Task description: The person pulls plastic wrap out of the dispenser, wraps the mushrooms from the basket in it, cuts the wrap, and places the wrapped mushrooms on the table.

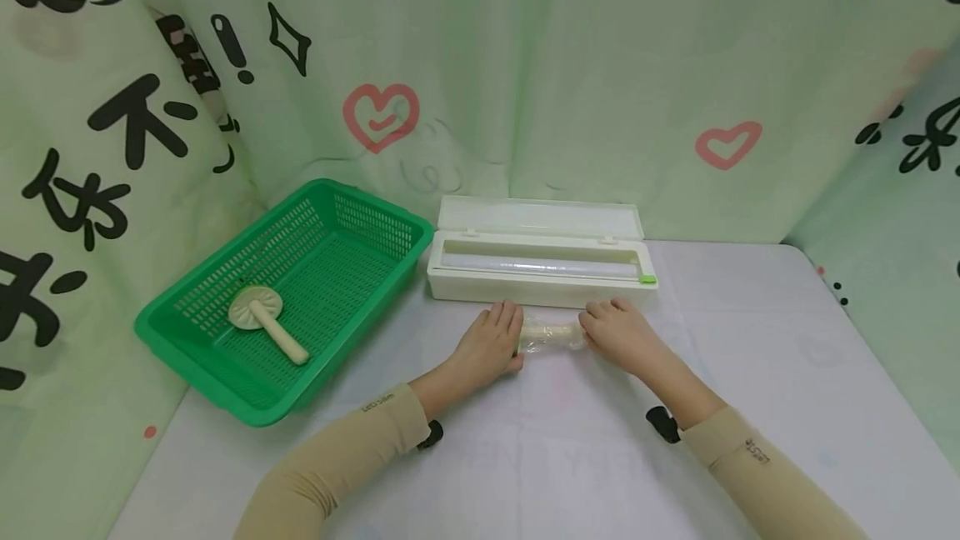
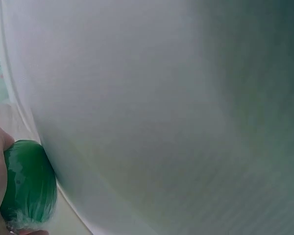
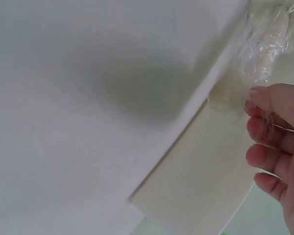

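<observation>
White cloth-covered surface (image 1: 750, 373) carries everything, with green patterned curtains (image 1: 600, 65) behind it. Green perforated plastic basket (image 1: 195, 332) sits at the left — inside it lies a cream mushroom-shaped toy (image 1: 264, 319), cap toward the far side, stem pointing near. White rectangular cling-film dispenser box (image 1: 480, 280) stands mid-surface, lid open, clear film roll (image 1: 540, 266) visible inside, small green slider tab (image 1: 647, 279) at its right end. Just in front of the box lies a pale cylindrical item wrapped in clear film (image 1: 551, 334), lengthwise left-right on the surface. Left hand (image 1: 489, 346) curls around its left end, right hand (image 1: 620, 333) around its right end — each grips film and item together. In the right wrist view the fingers (image 3: 269, 132) bend around crinkled film. Left wrist view is mostly blurred white; the green object (image 2: 28, 183) by the palm cannot be identified.
</observation>
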The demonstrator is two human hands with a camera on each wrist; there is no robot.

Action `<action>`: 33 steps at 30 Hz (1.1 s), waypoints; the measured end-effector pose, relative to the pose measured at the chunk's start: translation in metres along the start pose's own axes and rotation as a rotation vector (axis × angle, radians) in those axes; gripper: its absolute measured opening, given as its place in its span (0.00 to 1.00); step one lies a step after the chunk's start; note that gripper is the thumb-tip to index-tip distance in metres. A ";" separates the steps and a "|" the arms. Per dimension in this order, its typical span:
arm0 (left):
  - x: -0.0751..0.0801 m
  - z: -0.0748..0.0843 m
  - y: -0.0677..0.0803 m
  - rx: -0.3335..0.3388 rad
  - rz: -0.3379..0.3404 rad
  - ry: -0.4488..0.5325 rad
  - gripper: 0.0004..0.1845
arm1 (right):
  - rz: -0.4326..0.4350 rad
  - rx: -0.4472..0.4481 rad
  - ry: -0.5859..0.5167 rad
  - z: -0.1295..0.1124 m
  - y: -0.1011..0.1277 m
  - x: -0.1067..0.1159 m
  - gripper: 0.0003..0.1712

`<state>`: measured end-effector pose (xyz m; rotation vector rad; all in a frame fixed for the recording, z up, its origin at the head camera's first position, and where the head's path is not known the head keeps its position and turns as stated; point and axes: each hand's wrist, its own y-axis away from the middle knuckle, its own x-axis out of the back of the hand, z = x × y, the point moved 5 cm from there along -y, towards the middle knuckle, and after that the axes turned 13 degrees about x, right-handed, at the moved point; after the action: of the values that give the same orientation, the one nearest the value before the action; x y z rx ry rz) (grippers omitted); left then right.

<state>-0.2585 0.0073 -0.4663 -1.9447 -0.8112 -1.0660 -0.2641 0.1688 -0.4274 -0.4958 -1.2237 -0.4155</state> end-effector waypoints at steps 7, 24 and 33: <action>0.003 0.001 0.001 -0.021 0.063 -0.033 0.37 | -0.080 0.021 -0.035 0.004 -0.009 -0.009 0.14; 0.005 0.003 0.001 -0.005 0.057 -0.040 0.37 | 0.266 0.128 -0.168 -0.019 -0.003 -0.017 0.15; 0.004 0.001 -0.001 0.006 0.077 -0.009 0.36 | 0.069 0.123 -0.064 -0.021 -0.009 -0.047 0.31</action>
<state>-0.2567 0.0095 -0.4631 -1.9610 -0.7372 -1.0094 -0.2664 0.1515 -0.4763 -0.4467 -1.2815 -0.2655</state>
